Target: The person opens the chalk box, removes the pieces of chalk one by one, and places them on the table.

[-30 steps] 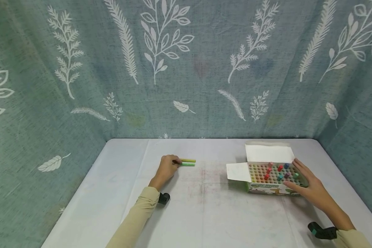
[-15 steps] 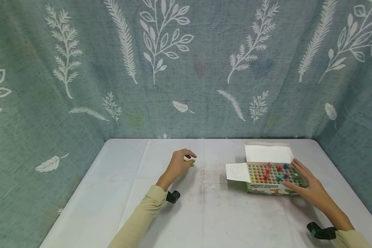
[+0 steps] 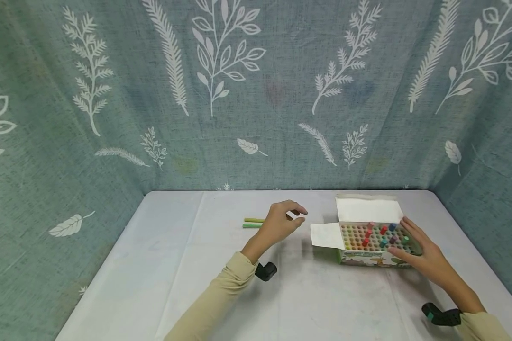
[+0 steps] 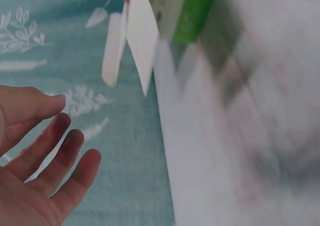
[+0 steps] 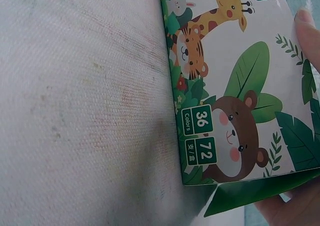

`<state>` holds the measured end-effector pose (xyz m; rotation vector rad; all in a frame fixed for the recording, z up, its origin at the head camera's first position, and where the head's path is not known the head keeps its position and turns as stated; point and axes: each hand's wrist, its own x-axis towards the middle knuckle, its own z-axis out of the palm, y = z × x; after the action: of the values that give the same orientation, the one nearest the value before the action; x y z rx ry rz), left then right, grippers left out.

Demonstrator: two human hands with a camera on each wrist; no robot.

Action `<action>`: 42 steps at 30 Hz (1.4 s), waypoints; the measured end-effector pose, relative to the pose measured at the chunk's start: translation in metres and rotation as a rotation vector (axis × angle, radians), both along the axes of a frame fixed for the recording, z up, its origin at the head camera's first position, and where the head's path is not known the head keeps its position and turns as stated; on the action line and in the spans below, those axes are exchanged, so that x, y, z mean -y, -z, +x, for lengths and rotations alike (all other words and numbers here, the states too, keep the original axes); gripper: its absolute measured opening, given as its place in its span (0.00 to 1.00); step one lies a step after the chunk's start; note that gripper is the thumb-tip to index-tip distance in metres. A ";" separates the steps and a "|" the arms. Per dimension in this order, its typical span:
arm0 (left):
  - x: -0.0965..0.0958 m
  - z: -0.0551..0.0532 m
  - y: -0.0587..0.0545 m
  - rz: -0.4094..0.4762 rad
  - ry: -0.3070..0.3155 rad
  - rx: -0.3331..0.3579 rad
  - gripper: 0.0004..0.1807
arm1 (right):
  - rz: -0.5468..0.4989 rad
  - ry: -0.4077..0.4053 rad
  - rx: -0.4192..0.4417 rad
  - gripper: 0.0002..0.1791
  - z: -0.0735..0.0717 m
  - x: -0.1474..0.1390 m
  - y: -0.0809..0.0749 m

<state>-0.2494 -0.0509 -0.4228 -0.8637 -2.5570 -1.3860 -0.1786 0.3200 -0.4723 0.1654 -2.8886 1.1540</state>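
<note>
My left hand (image 3: pixel 277 225) is over the table between two chalk sticks and the box, its fingers loosely bent and nothing in them. The left wrist view shows the same hand (image 4: pixel 35 161) bare, with a gap between thumb and fingers. Left of it lie a yellow chalk stick (image 3: pixel 253 219) and a green chalk stick (image 3: pixel 251 226), side by side, right ends hidden. At the right, my right hand (image 3: pixel 428 260) grips the right end of the chalk box (image 3: pixel 362 258), thumb at the front. Several colored chalks (image 3: pixel 384 230) stand in its holed insert.
The box's lid (image 3: pixel 370 210) is raised at the back and a side flap (image 3: pixel 326 235) sticks out left, close to my left hand. A white cloth with faint chalk stains covers the table (image 3: pixel 315 303). A leaf-patterned curtain (image 3: pixel 281 156) borders the table's back and sides.
My left hand has let go of the yellow and green chalk sticks and moved right toward the box. The sticks now lie behind it. My right hand stays on the box.
</note>
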 end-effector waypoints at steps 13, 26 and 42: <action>-0.046 0.003 -0.010 -0.013 0.079 -0.025 0.07 | -0.012 -0.031 -0.018 0.50 -0.004 0.001 -0.004; -0.083 0.009 -0.008 -0.071 0.169 -0.059 0.09 | -0.008 -0.018 -0.011 0.51 -0.001 0.002 -0.005; -0.123 0.019 0.010 -0.275 0.239 -0.119 0.09 | -0.021 -0.014 0.000 0.51 0.001 0.000 -0.002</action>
<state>-0.2309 0.0724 -0.4332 -1.2900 -2.6589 -1.0071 -0.1777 0.3201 -0.4699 0.1854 -2.8788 1.1853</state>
